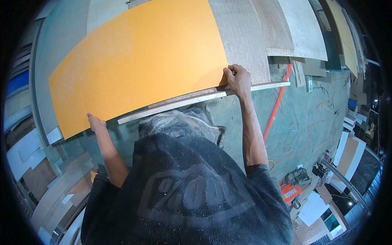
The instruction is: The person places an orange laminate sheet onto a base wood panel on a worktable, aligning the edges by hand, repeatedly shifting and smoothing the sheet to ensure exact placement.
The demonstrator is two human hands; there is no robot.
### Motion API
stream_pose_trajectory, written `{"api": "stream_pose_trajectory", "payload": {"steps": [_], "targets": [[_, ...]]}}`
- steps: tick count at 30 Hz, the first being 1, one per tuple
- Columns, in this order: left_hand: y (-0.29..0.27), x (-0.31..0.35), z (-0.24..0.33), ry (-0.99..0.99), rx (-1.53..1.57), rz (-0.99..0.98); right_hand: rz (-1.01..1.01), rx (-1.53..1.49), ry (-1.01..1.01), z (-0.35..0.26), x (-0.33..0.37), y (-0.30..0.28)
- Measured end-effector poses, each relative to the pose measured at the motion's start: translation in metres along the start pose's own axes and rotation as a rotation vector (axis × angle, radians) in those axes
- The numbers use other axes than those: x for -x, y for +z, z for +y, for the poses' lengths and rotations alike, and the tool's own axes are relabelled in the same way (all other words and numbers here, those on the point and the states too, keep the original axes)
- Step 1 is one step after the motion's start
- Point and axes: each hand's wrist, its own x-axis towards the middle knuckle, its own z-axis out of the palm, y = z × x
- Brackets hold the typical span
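A large yellow-orange sheet with dusty patches lies across the workbench in front of me. My left hand grips its near edge toward the left corner, thumb on top and the fingers hidden beneath. At the near right corner, my right hand closes on the sheet's edge with bent fingers. Under and beside the sheet is a grey-brown board. A long pale wooden strip runs along the bench's near side, just below the sheet's edge and close to my right wrist.
A coiled red air hose hangs down at the right of the bench. Cables and a thin orange cord lie on the green floor. An orange tool case sits at the lower right. Board offcuts are stacked at the lower left.
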Motion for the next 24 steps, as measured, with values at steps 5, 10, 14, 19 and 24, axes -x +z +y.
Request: {"api": "stream_pose_trajectory", "payload": {"steps": [5, 10, 14, 19, 24], "targets": [[-0.011, 0.007, 0.006, -0.02, 0.007, -0.032, -0.018, -0.009, -0.062, 0.008, -0.002, -0.004], [-0.025, 0.01, 0.0, 0.016, -0.001, -0.043, -0.049, 0.012, -0.046, 0.005, 0.005, -0.018], [-0.021, 0.014, 0.0, 0.006, -0.012, -0.061, -0.045, 0.044, -0.085, 0.004, 0.006, -0.022], [-0.017, 0.021, 0.006, 0.023, -0.005, -0.049, -0.078, 0.06, -0.121, 0.007, 0.008, -0.02], [-0.027, 0.004, 0.003, 0.011, -0.039, -0.16, -0.147, 0.052, -0.054, 0.007, 0.004, -0.026]]}}
